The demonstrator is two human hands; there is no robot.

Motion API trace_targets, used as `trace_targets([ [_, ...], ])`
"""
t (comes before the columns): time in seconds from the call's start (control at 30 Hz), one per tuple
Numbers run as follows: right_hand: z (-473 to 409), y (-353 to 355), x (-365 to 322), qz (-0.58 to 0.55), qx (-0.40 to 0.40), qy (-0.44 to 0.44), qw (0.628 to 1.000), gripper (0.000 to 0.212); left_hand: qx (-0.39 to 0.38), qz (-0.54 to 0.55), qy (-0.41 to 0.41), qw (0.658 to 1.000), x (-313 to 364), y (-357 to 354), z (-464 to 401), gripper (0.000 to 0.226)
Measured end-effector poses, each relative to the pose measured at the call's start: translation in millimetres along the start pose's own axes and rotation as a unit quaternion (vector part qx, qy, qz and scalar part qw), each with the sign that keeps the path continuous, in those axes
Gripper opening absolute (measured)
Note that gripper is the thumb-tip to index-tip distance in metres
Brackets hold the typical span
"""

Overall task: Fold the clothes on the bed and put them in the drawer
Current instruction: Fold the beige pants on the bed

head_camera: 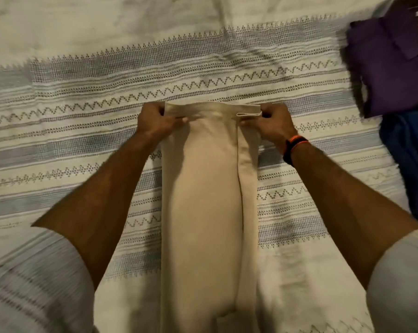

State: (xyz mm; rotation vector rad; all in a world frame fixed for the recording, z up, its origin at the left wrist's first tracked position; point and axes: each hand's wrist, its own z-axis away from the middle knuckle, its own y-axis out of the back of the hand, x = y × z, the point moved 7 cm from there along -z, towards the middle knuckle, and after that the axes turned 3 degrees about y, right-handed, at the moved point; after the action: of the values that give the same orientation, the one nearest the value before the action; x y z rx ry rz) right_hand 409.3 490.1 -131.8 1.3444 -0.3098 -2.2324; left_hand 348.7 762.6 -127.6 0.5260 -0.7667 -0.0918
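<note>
Left hand [155, 121] and right hand [273, 123] each pinch far corners of cream trousers [200, 188], frame centre (purple shirt [393, 68] upper right).

We see a cream bedspread [83, 97] with grey-blue bands and zigzag rows filling the view. A black and orange wristband [292, 150] sits at 3 o'clock. Pale striped sleeves show at 7 o'clock [35, 284] and 5 o'clock [402, 280].

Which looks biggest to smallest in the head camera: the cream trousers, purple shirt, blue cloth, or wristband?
1. Cream trousers, though they lie nearest the camera.
2. Purple shirt, cut off by the frame.
3. Blue cloth, also cut off.
4. Wristband.
</note>
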Motion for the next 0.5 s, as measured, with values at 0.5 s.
trace_targets([
  [0.5,241.0,-24.8,32.4,0.249,-0.034,0.308,0.918,0.022,-0.062,-0.173,-0.199,0.963,-98.2,12.0,209.2,0.027],
])
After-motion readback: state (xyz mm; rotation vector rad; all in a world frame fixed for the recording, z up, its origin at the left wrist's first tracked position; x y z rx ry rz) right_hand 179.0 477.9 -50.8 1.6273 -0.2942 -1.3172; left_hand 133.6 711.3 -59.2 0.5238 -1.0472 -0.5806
